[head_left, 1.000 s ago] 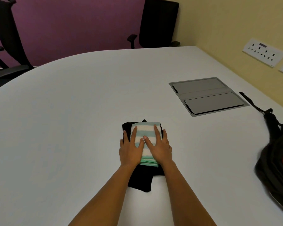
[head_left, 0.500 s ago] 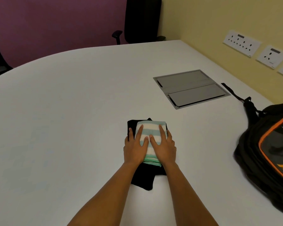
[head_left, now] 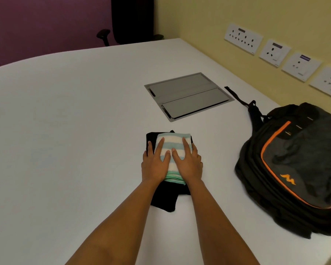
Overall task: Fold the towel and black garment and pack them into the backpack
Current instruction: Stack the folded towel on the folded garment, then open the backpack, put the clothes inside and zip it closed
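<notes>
1. Head view showed the left hand (head_left: 156,165) and right hand (head_left: 187,163) flat and side by side, fingers straight and slightly spread, pressing down on a folded white-and-mint striped towel (head_left: 172,143).
2. That towel sat on top of a folded black garment (head_left: 164,199), whose edges stuck out at the far, left and near sides.
3. Both lay on a large white rounded table (head_left: 65,131).
4. A black fabric backpack with orange piping (head_left: 298,165) lay on the table to the right, apart from the stack, its thin black strap (head_left: 235,94) trailing toward the wall.
5. Beyond the stack, a grey metal flap panel (head_left: 187,96) was set into the tabletop.
6. White socket plates (head_left: 243,38) lined the yellow wall, and a black office chair (head_left: 132,18) stood at the far edge.
</notes>
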